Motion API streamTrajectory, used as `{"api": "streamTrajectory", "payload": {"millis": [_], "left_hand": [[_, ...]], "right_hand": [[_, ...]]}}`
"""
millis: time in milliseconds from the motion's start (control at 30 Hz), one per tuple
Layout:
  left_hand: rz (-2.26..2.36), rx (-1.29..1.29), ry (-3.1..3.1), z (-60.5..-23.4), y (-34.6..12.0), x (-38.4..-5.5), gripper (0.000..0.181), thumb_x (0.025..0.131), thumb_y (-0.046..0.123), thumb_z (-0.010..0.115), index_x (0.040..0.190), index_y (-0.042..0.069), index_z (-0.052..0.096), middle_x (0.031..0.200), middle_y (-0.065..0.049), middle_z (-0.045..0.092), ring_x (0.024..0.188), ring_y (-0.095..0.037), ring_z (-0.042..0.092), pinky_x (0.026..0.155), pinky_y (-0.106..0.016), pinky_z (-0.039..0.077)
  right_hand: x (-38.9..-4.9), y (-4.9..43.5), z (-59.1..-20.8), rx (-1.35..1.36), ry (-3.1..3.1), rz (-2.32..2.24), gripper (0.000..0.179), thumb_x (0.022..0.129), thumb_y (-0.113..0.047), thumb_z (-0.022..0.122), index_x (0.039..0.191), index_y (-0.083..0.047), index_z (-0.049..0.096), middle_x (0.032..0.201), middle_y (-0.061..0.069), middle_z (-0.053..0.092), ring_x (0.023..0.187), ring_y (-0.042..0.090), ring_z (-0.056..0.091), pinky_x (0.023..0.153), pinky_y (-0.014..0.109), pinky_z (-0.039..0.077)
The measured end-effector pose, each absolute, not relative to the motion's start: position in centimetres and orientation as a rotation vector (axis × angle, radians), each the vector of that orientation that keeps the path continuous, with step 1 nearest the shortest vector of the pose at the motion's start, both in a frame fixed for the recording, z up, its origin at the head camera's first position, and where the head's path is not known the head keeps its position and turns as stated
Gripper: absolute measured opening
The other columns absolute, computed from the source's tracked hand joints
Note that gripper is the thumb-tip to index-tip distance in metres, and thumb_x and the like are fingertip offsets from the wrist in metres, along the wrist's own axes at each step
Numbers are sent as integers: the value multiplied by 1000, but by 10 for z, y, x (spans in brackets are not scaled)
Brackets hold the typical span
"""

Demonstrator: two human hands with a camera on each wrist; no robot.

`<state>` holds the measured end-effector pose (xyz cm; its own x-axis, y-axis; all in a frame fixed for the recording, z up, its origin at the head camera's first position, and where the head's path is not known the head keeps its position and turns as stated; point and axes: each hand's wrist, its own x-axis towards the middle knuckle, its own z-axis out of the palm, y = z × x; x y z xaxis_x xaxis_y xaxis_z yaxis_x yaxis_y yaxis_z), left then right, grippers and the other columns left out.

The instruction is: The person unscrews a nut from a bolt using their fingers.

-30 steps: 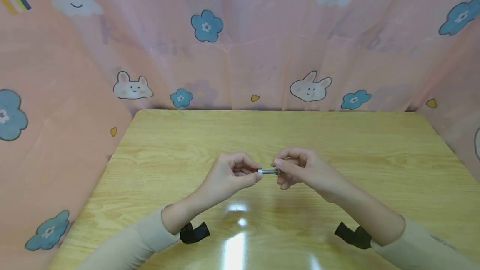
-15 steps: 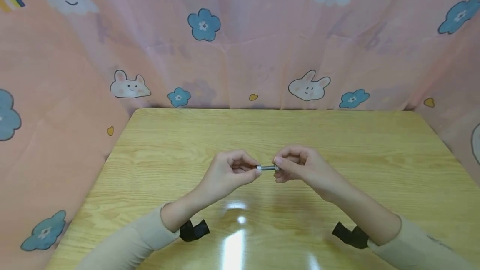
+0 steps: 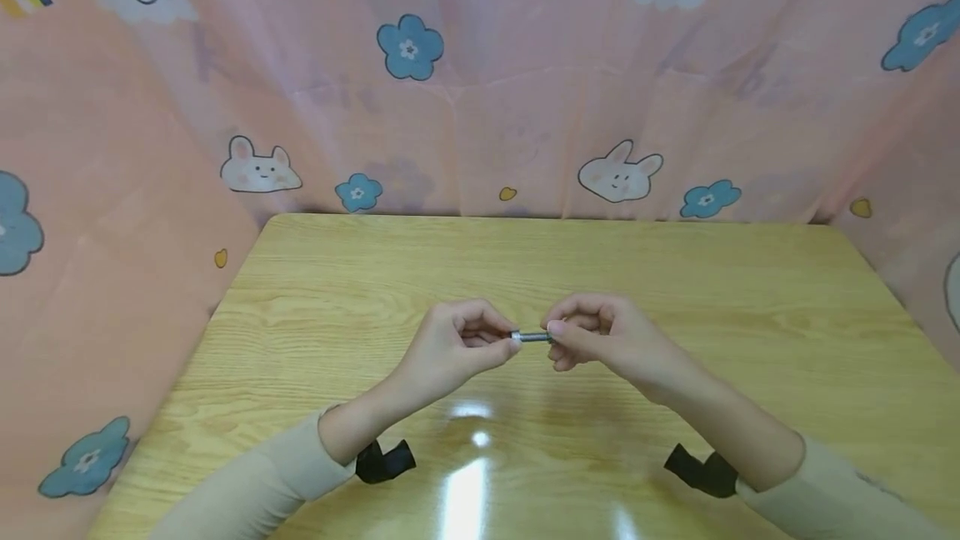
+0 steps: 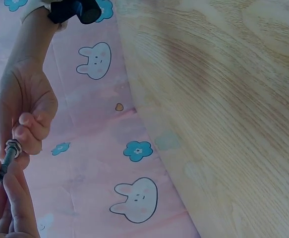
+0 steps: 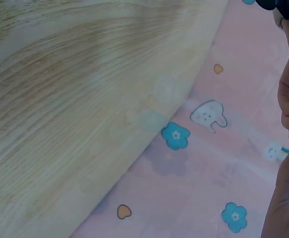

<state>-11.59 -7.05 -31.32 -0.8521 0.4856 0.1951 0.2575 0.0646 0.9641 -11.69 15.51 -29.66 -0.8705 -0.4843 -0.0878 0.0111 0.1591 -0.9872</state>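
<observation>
A slim, silver-grey threaded metal bolt (image 3: pixel 535 337) is held between two hands above a pale yellow, wood-grained tabletop (image 3: pixel 360 265). To an onlooker, it lies almost level, its long axis running left to right, roughly parallel with the tabletop's far edge. The person's bare left hand (image 3: pixel 459 344) pinches the thicker end, apparently the head: a closed grip. Near the opposite end, a silvery, ring-shaped metal nut (image 4: pixel 14 148) appears to sit around the shank; the bare right hand (image 3: pixel 618 344) grips there, thumb and fingers curled. Neither hand is nearer: they face each other along the axis, with exposed thread between their fingertips. The fingers hide the bolt's tip.
</observation>
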Motion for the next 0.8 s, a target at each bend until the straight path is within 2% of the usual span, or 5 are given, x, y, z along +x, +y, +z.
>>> {"api": "streamTrajectory", "payload": {"millis": [167,367,467,667,800], "left_hand": [[1875,772,2162,-314,-73,-116,11,84,2,66,93,-3,66,90,-11,66,76,-20,66,68,-30,56],[1879,787,2184,-313,-74,-117,10,83,2,66,92,-3,66,89,-12,67,75,-16,66,67,-30,57],[1878,805,2181,-312,-75,-117,10,84,2,66,92,-3,66,89,-12,67,75,-15,66,67,-30,57],[1876,796,2183,-310,-78,-115,10,84,2,66,92,-3,66,89,-12,66,75,-18,66,67,-30,57],[1885,797,2180,-310,-77,-114,10,84,2,66,92,-4,66,89,-12,66,75,-18,66,67,-30,57]], "right_hand": [[-115,157,-299,-503,2070,-1771,30,86,-5,66,108,10,54,96,12,62,84,18,63,75,31,55],[-118,154,-297,-460,2062,-1755,32,94,-17,57,109,11,52,86,13,64,76,22,65,74,36,56],[-118,152,-296,-452,2055,-1757,31,94,-16,57,106,12,53,83,12,64,74,21,65,73,36,56],[-115,152,-295,-526,2072,-1778,27,86,-6,65,108,6,54,101,15,60,88,22,64,77,32,54],[-115,151,-293,-505,2076,-1765,26,92,-13,59,108,7,53,94,14,62,81,23,65,76,35,55]]}}
